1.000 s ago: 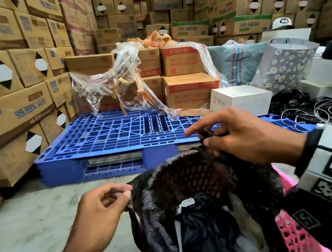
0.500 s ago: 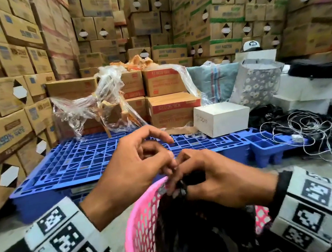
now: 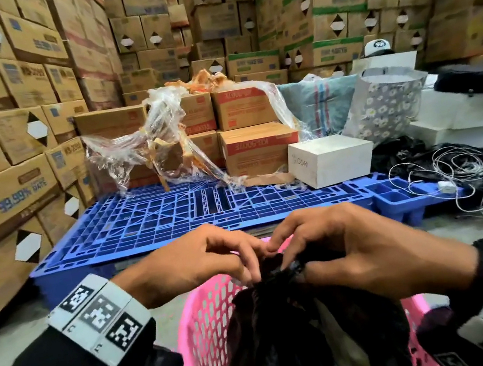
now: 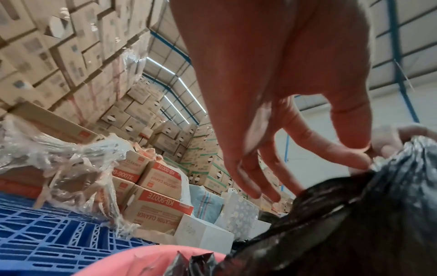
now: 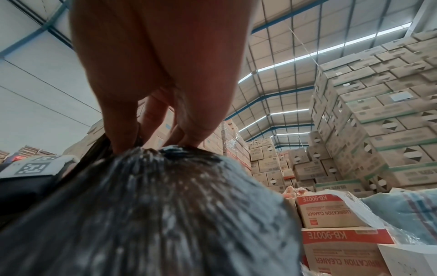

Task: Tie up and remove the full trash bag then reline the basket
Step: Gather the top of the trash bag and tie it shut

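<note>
- Since 0.5 s ago: both hands have stayed together at the bag mouth above the basket, the view has tipped down a little, and more pink rim and gathered black film show below the knuckles.
- Fingers [image 3: 250,270] of the left hand [image 3: 190,266]: curled narrow, tips pinching the bunched top of the trash bag [image 3: 290,319]; the left wrist view shows thumb and forefinger closing on the crinkled neck.
- Right hand [image 3: 351,247]: fingers curled down onto the same bunch, thumb and 2 fingertips pressing into the gather in the right wrist view; holding the bag.
- Why held so, my guess: 2 pinches close together keep the mouth shut and leave slack ends to cross for a knot; knot looks not yet made.
- Bag: thin black plastic, glossy, pleated into fine radial folds at the neck, dusty white flecks on the film.
- Bag sits inside the basket [image 3: 204,328], not lifted out; something pale shows low in the basket, cannot tell what.
- Basket: pink rigid plastic, round rim, wall of small oval perforations; stands on the grey floor.
- Beyond: blue plastic pallet [image 3: 150,221], open lattice top, just behind the basket.
- On the pallet: cartons with red bands, torn clear wrap [image 3: 143,145] crumpled and shiny, white box [image 3: 331,159].
- Right of it: tangled white cord [image 3: 463,166].
- Stacked cardboard cartons all round.
</note>
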Demonstrator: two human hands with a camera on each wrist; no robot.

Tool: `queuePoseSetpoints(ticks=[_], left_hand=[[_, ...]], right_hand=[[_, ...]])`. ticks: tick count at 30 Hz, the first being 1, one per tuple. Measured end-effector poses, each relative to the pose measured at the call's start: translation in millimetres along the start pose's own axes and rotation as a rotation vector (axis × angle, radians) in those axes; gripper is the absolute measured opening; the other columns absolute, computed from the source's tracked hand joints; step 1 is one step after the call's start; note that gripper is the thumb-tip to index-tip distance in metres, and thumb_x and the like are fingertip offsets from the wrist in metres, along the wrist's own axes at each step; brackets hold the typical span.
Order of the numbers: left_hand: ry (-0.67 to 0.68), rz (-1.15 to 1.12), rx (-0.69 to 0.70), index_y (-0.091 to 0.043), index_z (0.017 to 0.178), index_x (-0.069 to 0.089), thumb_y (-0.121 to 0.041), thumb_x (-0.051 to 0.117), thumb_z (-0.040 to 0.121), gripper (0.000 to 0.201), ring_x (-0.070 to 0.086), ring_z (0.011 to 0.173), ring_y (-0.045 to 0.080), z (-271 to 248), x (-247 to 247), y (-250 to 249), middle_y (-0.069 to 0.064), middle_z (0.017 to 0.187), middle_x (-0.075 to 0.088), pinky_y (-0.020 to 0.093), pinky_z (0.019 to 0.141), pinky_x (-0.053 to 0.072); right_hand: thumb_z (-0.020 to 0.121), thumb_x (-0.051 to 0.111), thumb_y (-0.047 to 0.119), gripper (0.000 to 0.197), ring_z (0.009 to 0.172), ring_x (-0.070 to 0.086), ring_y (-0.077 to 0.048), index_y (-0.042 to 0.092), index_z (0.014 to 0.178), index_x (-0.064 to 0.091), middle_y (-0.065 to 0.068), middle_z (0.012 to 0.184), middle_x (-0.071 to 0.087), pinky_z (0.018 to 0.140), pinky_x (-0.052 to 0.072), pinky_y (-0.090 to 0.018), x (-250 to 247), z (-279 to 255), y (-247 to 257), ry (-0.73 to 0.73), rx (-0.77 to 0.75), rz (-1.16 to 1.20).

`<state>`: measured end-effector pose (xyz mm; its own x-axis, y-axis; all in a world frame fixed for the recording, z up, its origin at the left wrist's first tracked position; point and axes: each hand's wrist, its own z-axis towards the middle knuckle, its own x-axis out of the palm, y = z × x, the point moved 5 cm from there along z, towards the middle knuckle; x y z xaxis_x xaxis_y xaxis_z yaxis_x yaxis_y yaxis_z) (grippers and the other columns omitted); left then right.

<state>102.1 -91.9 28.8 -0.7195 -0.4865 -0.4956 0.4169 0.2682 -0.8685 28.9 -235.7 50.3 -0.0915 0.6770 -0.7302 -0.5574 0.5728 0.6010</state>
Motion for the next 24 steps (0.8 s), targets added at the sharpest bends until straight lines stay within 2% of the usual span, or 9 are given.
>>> queuePoseSetpoints(ticks=[3,6,9,12,14,16,19,21,24], left_hand=[[-0.004,0.001,0.01,-0.003,0.088,0.065,-0.001,0.067,0.075,0.014,0.06,0.113,0.011,-7,-3,-2,0.008,0.115,0.068,0.019,0.095,0.045],[-0.045,0.139,0.013,-0.009,0.096,0.065,-0.006,0.073,0.076,0.022,0.062,0.102,0.014,-6,1,-2,0.009,0.101,0.069,0.016,0.09,0.044],[-0.089,0.241,0.037,-0.011,0.085,0.07,-0.017,0.073,0.077,0.01,0.062,0.092,0.015,-7,0,-5,0.009,0.091,0.068,0.023,0.09,0.04],[-0.185,0.213,0.051,-0.014,0.075,0.069,-0.026,0.073,0.073,0.013,0.061,0.087,0.022,-11,-16,-4,0.01,0.088,0.066,0.039,0.088,0.043],[-0.261,0.258,0.032,-0.018,0.071,0.068,-0.035,0.072,0.069,0.017,0.059,0.083,0.018,-14,-30,-3,0.003,0.084,0.064,0.039,0.085,0.044],[-0.283,0.365,-0.074,-0.018,0.069,0.064,-0.049,0.07,0.066,0.032,0.056,0.071,0.011,-18,-42,2,0.0,0.076,0.06,0.034,0.075,0.044],[-0.228,0.447,-0.242,-0.011,0.063,0.055,-0.066,0.06,0.07,0.056,0.044,0.053,0.01,-26,-51,9,0.0,0.058,0.051,0.032,0.059,0.037],[-0.261,0.42,-0.26,-0.007,0.061,0.056,-0.056,0.064,0.073,0.051,0.056,0.052,0.014,-31,-56,12,0.004,0.057,0.064,0.035,0.058,0.045],[-0.354,0.296,-0.233,-0.005,0.062,0.058,-0.023,0.075,0.072,0.026,0.06,0.045,0.016,-34,-55,17,0.014,0.055,0.066,0.028,0.049,0.048]], right_hand=[[0.077,0.065,0.007,0.013,0.096,0.066,-0.011,0.013,0.083,0.075,0.003,0.103,0.068,0.086,0.053,-0.031,-3,1,-5,-0.034,0.002,0.061],[0.075,0.063,0.005,0.016,0.095,0.066,-0.011,0.013,0.083,0.074,0.001,0.102,0.068,0.084,0.053,-0.025,-2,5,-5,-0.038,-0.024,0.069],[0.078,0.068,0.006,0.011,0.094,0.066,-0.009,0.014,0.082,0.075,0.002,0.103,0.067,0.081,0.052,-0.02,-1,7,-6,-0.021,-0.023,0.047],[0.08,0.07,0.003,0.009,0.093,0.067,-0.009,0.011,0.08,0.074,0.004,0.103,0.068,0.081,0.051,-0.017,-4,4,-9,-0.002,0.013,0.023],[0.08,0.07,0.007,0.009,0.097,0.065,-0.007,0.015,0.079,0.074,0.008,0.103,0.068,0.084,0.049,-0.018,-8,0,-12,0.022,0.039,-0.034],[0.079,0.072,0.013,0.009,0.1,0.062,-0.004,0.022,0.078,0.073,0.012,0.105,0.067,0.085,0.047,-0.018,-13,-4,-18,0.052,0.087,-0.107],[0.078,0.074,0.023,0.006,0.085,0.065,-0.013,0.025,0.075,0.069,0.001,0.095,0.07,0.077,0.052,-0.036,-20,-7,-23,0.096,0.152,-0.137],[0.078,0.073,0.031,0.011,0.072,0.065,-0.019,0.022,0.075,0.068,-0.009,0.083,0.071,0.07,0.053,-0.045,-20,-7,-22,0.157,0.207,-0.076],[0.073,0.073,0.032,0.026,0.062,0.061,-0.02,0.007,0.075,0.065,-0.013,0.069,0.07,0.061,0.05,-0.033,-16,-6,-20,0.22,0.273,0.113]])
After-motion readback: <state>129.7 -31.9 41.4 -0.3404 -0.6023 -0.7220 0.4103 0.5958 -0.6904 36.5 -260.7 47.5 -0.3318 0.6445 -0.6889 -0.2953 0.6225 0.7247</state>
